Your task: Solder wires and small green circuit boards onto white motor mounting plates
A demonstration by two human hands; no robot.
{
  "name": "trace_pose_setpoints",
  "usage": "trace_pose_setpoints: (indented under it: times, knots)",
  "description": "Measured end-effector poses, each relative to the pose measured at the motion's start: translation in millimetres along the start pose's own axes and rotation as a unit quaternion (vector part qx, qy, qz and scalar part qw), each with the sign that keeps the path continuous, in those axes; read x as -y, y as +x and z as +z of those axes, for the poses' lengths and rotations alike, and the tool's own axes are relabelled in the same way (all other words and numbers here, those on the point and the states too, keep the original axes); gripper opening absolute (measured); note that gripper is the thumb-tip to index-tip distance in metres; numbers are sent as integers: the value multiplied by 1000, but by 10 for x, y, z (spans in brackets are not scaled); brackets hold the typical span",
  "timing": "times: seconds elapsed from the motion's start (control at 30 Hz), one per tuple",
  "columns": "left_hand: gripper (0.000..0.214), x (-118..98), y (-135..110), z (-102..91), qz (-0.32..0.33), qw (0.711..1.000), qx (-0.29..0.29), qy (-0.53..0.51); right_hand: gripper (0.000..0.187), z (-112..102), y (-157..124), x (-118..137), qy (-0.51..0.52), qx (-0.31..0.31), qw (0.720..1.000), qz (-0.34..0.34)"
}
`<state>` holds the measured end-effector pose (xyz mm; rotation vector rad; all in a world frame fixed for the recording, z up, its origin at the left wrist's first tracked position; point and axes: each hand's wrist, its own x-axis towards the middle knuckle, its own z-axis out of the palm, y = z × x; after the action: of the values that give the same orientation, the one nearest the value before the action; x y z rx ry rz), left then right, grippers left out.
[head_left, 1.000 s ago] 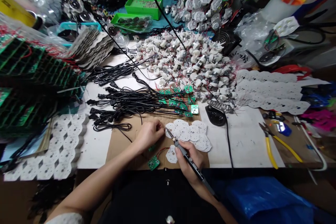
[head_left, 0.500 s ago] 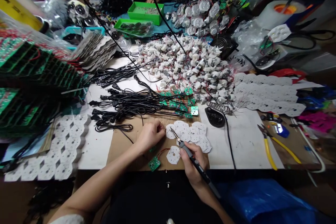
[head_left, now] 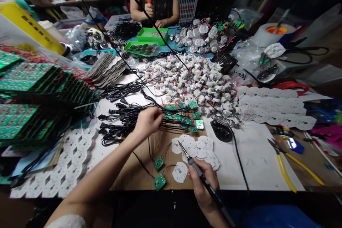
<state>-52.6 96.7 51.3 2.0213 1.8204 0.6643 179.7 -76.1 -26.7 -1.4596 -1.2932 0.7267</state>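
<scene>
Some wiring, likely: grips grey pen-shaped iron [head_left: 194,165] in right hand [head_left: 204,178]; can't see inside curled left hand [head_left: 149,122]; next probably needs square green board [head_left: 200,124].

1. Soldering iron [head_left: 207,185]: gray and black, held slanting, its metal tip toward eleven o'clock, tail toward five; whether the tip touches anything is unclear.
2. White boards [head_left: 201,148]: thin, flat, roughly hexagonal, dotted with holes, overlapping between three and four o'clock from the tip.
3. Wired white board [head_left: 175,146]: at the cluster's nine o'clock side, red wires joining it to the upper green board [head_left: 158,163].
4. Lower green board [head_left: 160,181]: square, near the upper one at six o'clock, wired to the lone white board [head_left: 180,172] at its two o'clock.
5. Black cords [head_left: 128,117]: bunched, plugs toward nine o'clock.
</scene>
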Motion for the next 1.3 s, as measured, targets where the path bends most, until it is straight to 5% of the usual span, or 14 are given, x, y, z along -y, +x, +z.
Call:
trace_pose_setpoints:
  times: [0.1,0.23,0.37,0.53,0.7,0.9,1.13,1.3]
  knots:
    - [13,45,556,-8,-44,998,-8,35,20,-10,29,47,-8,1,1000,-4]
    - [25,56,1048,254,-38,995,55,77,22,-4,29,38,-15,-12,1000,-15]
    - [30,121,1235,468,-54,994,94,22,23,15,3,-13,-12,-26,1000,-5]
    - [27,300,1245,349,-78,989,113,-49,22,14,1,-17,-14,-18,1000,-11]
    - [37,354,1015,27,-51,982,53,-174,22,3,32,17,-21,-19,999,-18]
    - [16,255,451,-286,-8,989,-17,-147,23,-9,53,-6,-27,-3,999,-28]
    - [31,286,-374,-250,23,978,77,-193,27,4,-45,-133,-14,-14,1000,7]
    - [28,342,-689,-204,-13,978,37,-206,27,-8,-43,-125,-25,-3,1000,8]
